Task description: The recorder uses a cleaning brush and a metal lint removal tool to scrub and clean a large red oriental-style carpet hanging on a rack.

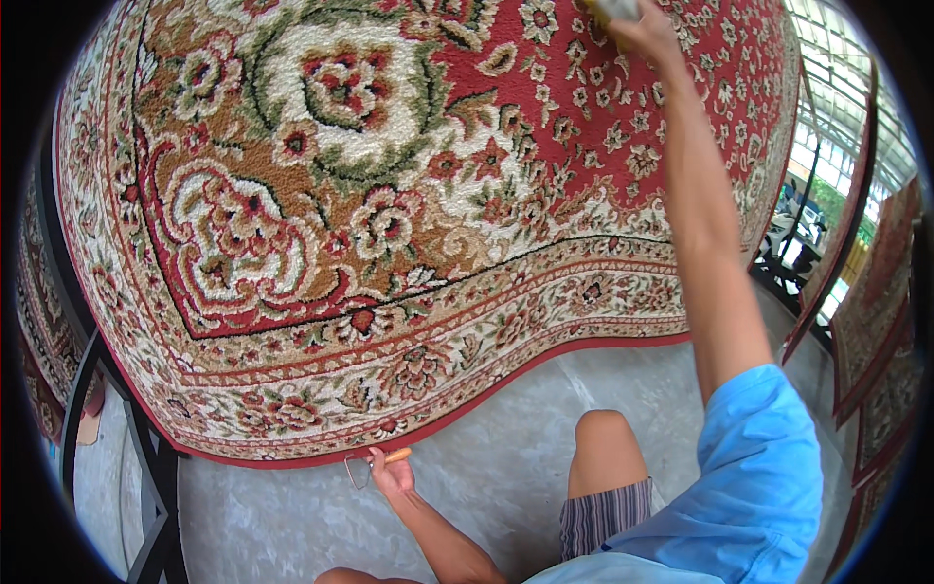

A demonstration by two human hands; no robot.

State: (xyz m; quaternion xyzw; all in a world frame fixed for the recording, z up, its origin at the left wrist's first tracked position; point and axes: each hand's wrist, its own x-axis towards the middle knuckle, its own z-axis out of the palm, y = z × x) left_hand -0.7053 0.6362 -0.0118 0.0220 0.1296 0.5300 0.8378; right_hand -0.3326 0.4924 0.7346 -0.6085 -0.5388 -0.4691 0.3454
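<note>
A large red, tan and cream floral rug (360, 234) hangs in front of me, its red lower edge curving above the floor. Just below that edge, my left hand (393, 476) is closed round a small tool with an orange-brown wooden handle (398, 455) and a bent metal wire loop. My right arm stretches up across the red field of the rug. At the top of the view, my right hand (652, 39) grips a yellow and pale grey object (617, 10) against the pile. It is blurred and partly cut off, so its kind is unclear.
Dark metal frame bars (156, 487) stand at the left, beside another patterned rug (44, 311). More rugs (876, 311) hang at the right. Parked motorbikes (800, 234) show beyond them. Grey concrete floor (282, 516) lies beneath my bent knees.
</note>
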